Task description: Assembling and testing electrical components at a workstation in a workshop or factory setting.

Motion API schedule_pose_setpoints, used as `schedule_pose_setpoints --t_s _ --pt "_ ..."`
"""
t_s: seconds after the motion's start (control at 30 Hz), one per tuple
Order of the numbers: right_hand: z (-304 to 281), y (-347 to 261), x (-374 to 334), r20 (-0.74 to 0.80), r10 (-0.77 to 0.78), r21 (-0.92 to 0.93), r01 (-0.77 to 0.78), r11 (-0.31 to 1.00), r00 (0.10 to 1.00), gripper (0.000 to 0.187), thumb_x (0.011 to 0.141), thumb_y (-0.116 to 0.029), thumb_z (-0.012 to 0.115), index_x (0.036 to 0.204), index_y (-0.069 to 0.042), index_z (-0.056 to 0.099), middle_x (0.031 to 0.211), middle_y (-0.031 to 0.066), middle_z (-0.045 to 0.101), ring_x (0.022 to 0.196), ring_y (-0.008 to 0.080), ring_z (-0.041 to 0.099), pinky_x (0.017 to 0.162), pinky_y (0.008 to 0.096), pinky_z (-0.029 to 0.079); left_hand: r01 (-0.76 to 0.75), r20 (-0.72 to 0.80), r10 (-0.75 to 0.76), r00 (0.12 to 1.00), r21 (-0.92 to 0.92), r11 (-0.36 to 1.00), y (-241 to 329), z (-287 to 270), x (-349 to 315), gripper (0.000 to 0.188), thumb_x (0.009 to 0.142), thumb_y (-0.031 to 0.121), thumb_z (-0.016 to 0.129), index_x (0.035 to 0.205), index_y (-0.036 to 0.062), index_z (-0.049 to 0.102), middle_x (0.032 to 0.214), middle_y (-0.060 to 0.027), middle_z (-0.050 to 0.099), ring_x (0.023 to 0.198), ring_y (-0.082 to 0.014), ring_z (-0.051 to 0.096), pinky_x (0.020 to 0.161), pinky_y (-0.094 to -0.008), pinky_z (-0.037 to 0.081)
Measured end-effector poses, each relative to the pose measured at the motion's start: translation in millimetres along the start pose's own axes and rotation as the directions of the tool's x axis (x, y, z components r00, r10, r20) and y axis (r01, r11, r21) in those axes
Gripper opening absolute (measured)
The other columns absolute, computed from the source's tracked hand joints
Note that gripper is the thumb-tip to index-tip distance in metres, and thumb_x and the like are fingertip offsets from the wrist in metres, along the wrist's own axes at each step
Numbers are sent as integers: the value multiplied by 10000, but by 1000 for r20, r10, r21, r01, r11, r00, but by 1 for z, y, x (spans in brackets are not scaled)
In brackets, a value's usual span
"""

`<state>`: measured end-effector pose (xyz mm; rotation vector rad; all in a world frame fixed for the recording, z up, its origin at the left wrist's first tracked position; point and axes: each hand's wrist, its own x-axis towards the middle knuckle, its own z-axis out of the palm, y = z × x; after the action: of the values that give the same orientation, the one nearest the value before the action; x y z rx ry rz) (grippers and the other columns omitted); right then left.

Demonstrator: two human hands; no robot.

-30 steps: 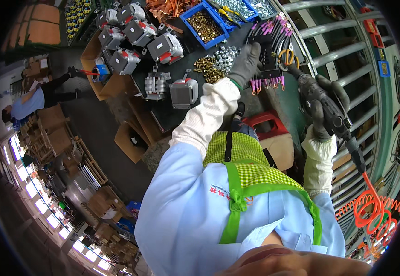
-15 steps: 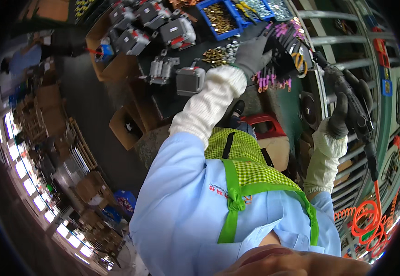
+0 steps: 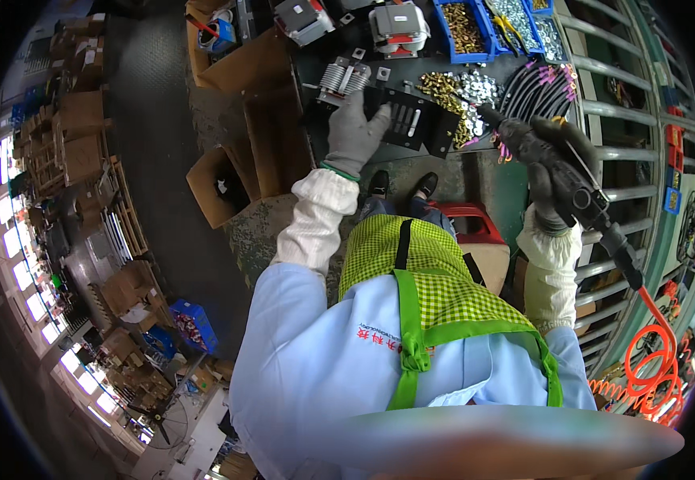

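Note:
My left hand (image 3: 353, 138), in a grey glove, grips the left end of a black metal plate (image 3: 437, 126) with slots cut in it. Beyond the hand lies a silver finned metal part (image 3: 343, 78). My right hand (image 3: 554, 188), gloved as well, is wrapped round a black air screwdriver (image 3: 584, 205), whose tip points toward the loose fasteners. An orange coiled hose (image 3: 658, 349) runs from its rear end. Brass-coloured fasteners (image 3: 443, 90) and silver nuts (image 3: 479, 86) lie in a heap right of the plate, beside black cables (image 3: 527, 94) with pink-sleeved ends.
Blue bins (image 3: 487, 42) of small hardware stand at the far edge, with yellow-handled pliers (image 3: 509, 30) across one. Two grey boxed units (image 3: 399, 28) (image 3: 303, 20) sit far left of them. Open cardboard boxes (image 3: 223, 184) flank the table; metal rollers (image 3: 615, 112) run along the right.
My left hand has swung left with the black plate, from beside the cables to near the finned part. The air screwdriver has come inward to the left. The whole view has shifted too.

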<state>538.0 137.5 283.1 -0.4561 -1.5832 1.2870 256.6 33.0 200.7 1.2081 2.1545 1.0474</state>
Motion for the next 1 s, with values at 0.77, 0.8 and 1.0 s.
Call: schedule_pose_setpoints --t_s 0.77,0.8,1.0 --pt "60 32 -16 -64 136 -229 -147 962 989 573 801 -30 716 1290 7 421 1095 164 633 1009 229 641 893 343 514 -109 23 118 993 -230 967 -28 -12 -3 252 800 180 702 873 -10 554 802 -188 645 755 -346 667 651 -390 524" --pt "62 31 -14 -107 165 -243 -186 952 981 552 805 -26 712 1278 9 428 1075 159 640 1002 228 643 891 342 515 -113 27 122 992 -220 969 -24 -14 -2 249 801 177 700 877 -12 556 801 -190 647 755 -346 667 651 -390 524" --pt "78 43 0 -20 105 -302 -106 947 994 496 804 -19 707 1232 28 462 1019 154 654 919 231 676 820 326 539 -107 11 112 994 -215 971 -36 1 12 271 799 202 701 894 -14 568 774 -201 637 737 -367 653 637 -400 516"
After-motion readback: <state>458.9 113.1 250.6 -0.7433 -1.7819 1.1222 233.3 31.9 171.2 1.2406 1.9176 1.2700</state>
